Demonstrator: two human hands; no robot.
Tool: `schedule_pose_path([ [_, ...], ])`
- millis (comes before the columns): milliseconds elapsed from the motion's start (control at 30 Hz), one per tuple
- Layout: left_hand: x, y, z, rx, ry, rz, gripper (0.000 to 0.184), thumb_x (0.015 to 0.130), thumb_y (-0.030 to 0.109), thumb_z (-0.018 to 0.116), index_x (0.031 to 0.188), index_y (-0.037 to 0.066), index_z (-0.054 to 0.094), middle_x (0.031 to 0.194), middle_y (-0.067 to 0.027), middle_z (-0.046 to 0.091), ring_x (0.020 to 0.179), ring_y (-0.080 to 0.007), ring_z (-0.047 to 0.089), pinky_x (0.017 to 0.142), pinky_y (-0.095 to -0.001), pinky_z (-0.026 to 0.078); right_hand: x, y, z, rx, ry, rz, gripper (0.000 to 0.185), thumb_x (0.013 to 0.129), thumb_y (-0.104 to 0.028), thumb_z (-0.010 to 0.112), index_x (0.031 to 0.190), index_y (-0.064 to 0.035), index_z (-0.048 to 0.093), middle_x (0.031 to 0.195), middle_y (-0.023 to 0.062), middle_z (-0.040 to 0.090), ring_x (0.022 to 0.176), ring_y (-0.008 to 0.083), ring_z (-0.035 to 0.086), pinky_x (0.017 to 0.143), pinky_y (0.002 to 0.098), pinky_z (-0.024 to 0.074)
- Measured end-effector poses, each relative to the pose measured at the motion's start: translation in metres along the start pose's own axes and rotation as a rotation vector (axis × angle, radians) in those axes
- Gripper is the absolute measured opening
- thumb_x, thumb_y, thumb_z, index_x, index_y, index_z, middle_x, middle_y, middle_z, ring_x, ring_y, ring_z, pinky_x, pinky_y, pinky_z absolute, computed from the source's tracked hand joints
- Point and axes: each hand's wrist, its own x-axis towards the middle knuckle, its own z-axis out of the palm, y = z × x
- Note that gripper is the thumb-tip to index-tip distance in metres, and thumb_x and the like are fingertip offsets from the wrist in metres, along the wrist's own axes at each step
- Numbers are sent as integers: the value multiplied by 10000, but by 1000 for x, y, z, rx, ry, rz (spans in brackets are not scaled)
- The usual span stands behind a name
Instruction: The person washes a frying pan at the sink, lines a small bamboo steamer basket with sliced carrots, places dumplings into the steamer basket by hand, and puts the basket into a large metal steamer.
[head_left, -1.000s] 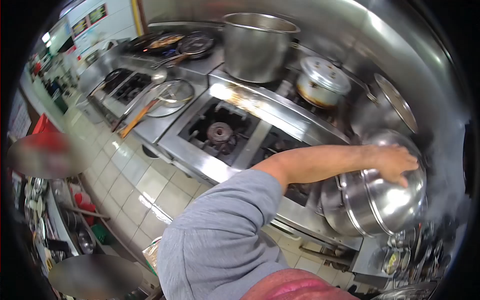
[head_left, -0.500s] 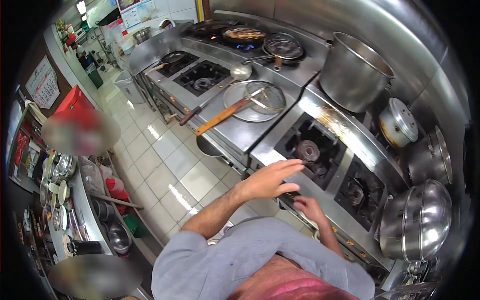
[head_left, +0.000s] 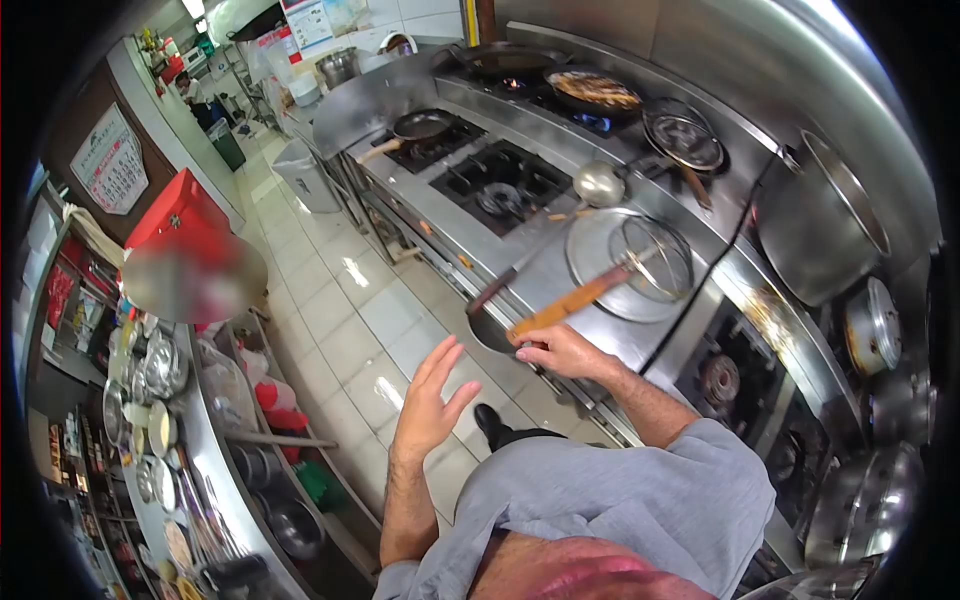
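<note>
My left hand (head_left: 428, 405) is raised over the tiled floor in front of the stove, fingers stretched out and thumb apart, holding nothing. My right hand (head_left: 568, 352) is at the counter's front edge, fingers curled, right beside the end of a flat wooden handle (head_left: 570, 300). Whether it touches the handle, or has anything in it, is hidden. That handle belongs to a round wire strainer (head_left: 655, 258) lying on a round metal lid (head_left: 597, 240). A ladle (head_left: 600, 185) with a long dark handle lies just left of the lid.
Behind are a lit burner with a pan of food (head_left: 595, 90), another strainer (head_left: 685, 138) and a large pot (head_left: 815, 225). A small frying pan (head_left: 423, 125) sits on the left burner. Left stands a counter crowded with bowls (head_left: 160, 365). A blurred patch hides part of a red object (head_left: 180, 215).
The view has turned left, so the stove appears farther right. My right hand has moved left to the strainer's wooden handle end. My left hand has swung away from the stove, its fingers now pointing up.
</note>
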Motion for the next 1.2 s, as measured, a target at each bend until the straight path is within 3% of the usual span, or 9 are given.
schedule_pose_path([
  [233, 55, -139, -97, 195, 5, -228, 482, 786, 180, 661, 1196, -11, 492, 1296, -191, 436, 1189, -323, 432, 978, -366, 358, 202, -56, -3, 108, 53, -22, 274, 835, -256, 596, 981, -26, 619, 779, 117, 644, 682, 178, 597, 622, 308, 463],
  [300, 54, -183, -121, 196, 34, -286, 474, 795, 188, 653, 1190, -22, 494, 1299, -204, 425, 1186, -333, 427, 978, -370, 359, 267, -56, 21, 104, 97, -322, 278, 831, -256, 594, 970, -16, 624, 779, 136, 644, 683, 203, 608, 624, 318, 467],
  [367, 43, -232, -143, 227, 111, -421, 450, 803, 180, 640, 1175, -32, 503, 1292, -218, 427, 1176, -341, 435, 966, -369, 367, 316, -74, 49, 111, 60, -405, 301, 825, -277, 593, 969, -14, 625, 779, 152, 641, 697, 228, 616, 642, 332, 469],
  [633, 62, -419, -259, 36, 161, -635, 422, 807, 195, 636, 1149, -26, 526, 1249, -220, 468, 1125, -348, 476, 931, -380, 385, 470, -85, 164, 28, -291, -226, 307, 822, -312, 592, 961, -41, 634, 814, 155, 643, 745, 299, 605, 687, 374, 468],
  [700, 95, -452, -302, 180, 125, -400, 379, 805, 181, 636, 1118, -14, 547, 1236, -210, 482, 1112, -348, 486, 907, -389, 399, 503, -77, 185, 77, -143, -207, 299, 837, -317, 578, 965, -54, 639, 815, 156, 641, 741, 301, 604, 687, 372, 469],
  [900, 222, -504, -404, 95, 73, -337, 198, 815, 182, 621, 945, 40, 574, 1219, -159, 501, 1087, -278, 508, 830, -373, 444, 614, -97, 198, 168, -29, 4, 304, 836, -291, 608, 993, -31, 627, 807, 117, 632, 727, 193, 585, 663, 321, 462],
  [1000, 276, -543, -417, -77, 75, -304, 188, 794, 167, 648, 886, 25, 566, 1160, -181, 532, 1062, -318, 519, 874, -377, 415, 687, -88, 204, 223, 181, -4, 315, 823, -220, 646, 1060, -20, 590, 729, 34, 508, 644, 107, 476, 616, 251, 437],
  [1167, 359, -626, -420, -67, -66, -183, 204, 806, 205, 651, 911, 54, 561, 1165, -121, 532, 1020, -246, 528, 796, -350, 447, 809, -80, 206, 317, 263, -39, 312, 815, -190, 655, 1059, -9, 585, 797, 36, 527, 685, 97, 497, 629, 248, 447],
  [1200, 375, -639, -424, -87, -79, -202, 210, 787, 187, 666, 903, 41, 570, 1123, -166, 544, 1038, -310, 524, 849, -369, 428, 835, -77, 206, 366, 256, -32, 312, 821, -190, 649, 1072, -18, 581, 810, 28, 510, 707, 91, 495, 635, 241, 441],
])
